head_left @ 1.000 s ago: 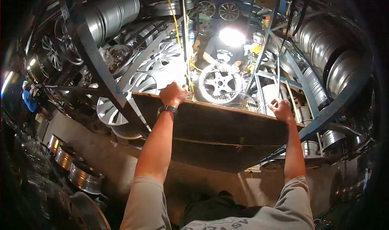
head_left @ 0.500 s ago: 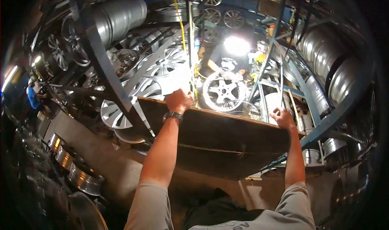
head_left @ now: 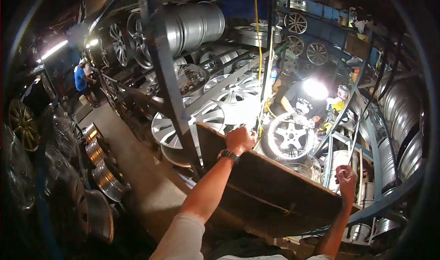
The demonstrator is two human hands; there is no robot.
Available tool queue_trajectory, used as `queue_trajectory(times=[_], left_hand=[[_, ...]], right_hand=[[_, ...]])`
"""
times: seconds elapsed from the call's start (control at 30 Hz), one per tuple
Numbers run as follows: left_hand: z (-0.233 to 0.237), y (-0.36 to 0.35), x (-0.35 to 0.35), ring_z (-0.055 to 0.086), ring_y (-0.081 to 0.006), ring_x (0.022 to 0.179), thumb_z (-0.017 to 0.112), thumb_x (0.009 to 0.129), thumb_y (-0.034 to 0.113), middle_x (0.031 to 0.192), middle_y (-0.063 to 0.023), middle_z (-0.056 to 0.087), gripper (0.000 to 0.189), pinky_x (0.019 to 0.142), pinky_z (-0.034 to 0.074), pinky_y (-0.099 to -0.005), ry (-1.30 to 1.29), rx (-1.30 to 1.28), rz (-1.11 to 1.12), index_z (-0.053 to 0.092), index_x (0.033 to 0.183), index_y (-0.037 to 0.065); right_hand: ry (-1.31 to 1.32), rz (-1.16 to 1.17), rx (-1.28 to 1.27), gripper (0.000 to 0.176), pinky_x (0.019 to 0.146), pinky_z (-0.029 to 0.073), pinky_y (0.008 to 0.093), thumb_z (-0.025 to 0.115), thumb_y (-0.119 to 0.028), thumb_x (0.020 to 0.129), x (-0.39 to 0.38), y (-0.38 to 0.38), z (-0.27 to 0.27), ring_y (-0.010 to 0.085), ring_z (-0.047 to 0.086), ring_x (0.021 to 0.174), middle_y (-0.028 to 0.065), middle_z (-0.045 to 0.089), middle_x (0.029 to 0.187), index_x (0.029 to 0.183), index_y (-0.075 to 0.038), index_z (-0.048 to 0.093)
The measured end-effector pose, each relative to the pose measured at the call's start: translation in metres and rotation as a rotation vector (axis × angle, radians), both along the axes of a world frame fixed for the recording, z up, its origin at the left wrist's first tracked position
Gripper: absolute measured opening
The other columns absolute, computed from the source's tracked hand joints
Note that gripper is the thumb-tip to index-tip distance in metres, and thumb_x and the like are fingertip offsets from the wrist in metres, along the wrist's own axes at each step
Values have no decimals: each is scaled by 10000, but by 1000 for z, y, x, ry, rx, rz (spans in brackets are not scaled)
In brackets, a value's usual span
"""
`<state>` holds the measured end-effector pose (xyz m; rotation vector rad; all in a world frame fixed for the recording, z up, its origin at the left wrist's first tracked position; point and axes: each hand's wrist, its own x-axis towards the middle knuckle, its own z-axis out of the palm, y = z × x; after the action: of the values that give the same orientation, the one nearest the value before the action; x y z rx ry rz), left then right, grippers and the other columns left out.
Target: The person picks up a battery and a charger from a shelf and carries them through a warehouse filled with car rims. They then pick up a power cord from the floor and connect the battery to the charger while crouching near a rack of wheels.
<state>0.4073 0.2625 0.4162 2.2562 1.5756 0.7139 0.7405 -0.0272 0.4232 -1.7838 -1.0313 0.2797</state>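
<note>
My left hand (head_left: 240,140), with a dark watch (head_left: 228,156) on its wrist, is closed just above the top edge of a dark wooden board (head_left: 275,182). The board stands tilted in front of me. Near the board's right end my right hand (head_left: 346,176) is raised with its fingers curled together. What either hand holds, if anything, is too small or hidden to make out. Beyond the board, a brightly lit spoked wheel rim (head_left: 290,136) stands before a co-worker (head_left: 305,99) in a dark shirt, whose gloved hands are at its top.
Silver wheel rims (head_left: 201,26) fill the racks on both sides. A steel post (head_left: 165,67) rises left of the board, and a yellow cable (head_left: 259,54) hangs behind it. Several rims (head_left: 107,180) line the left walkway (head_left: 133,154). Another person (head_left: 81,79) in blue stands at its far end.
My view has turned left, so the board, both hands and the co-worker appear farther right. More of the left walkway shows. Both hands stay close to the board's top edge, fingers still closed.
</note>
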Motion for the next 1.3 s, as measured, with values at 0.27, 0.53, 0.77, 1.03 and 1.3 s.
queue_trajectory(times=[0.27,0.53,0.77,1.03,1.3], left_hand=[[1,4,1,684,-388,908,617,864,399,929,-176,720,347,801,526,-506,43,-8,33,666,1017,91],[5,2,0,677,-383,871,596,864,438,876,-163,713,353,769,521,-489,104,25,76,653,894,90],[7,2,2,674,-376,877,600,859,439,897,-143,716,341,763,521,-480,98,17,93,646,905,104],[1,4,-2,670,-389,779,624,873,421,790,-138,702,307,688,505,-497,2,101,34,644,883,116],[-3,8,-3,672,-365,747,638,877,458,754,-119,690,367,659,502,-469,-20,126,46,642,859,92]], right_hand=[[609,311,228,351,728,525,304,749,-199,836,-108,101,37,182,602,915,52,579,987,1084,-28,568],[381,680,17,342,637,496,290,785,-193,841,-154,170,40,127,604,787,67,615,935,1015,0,563],[-46,630,-53,410,745,499,373,798,-286,816,-124,123,38,239,610,796,136,591,1057,1064,-32,593],[-398,567,-208,579,929,447,460,581,-583,908,-101,73,20,352,591,1122,164,636,1151,1115,-43,595],[-226,720,-377,577,892,481,444,574,-577,915,-96,75,21,369,607,1104,182,643,1131,1163,-55,569]])
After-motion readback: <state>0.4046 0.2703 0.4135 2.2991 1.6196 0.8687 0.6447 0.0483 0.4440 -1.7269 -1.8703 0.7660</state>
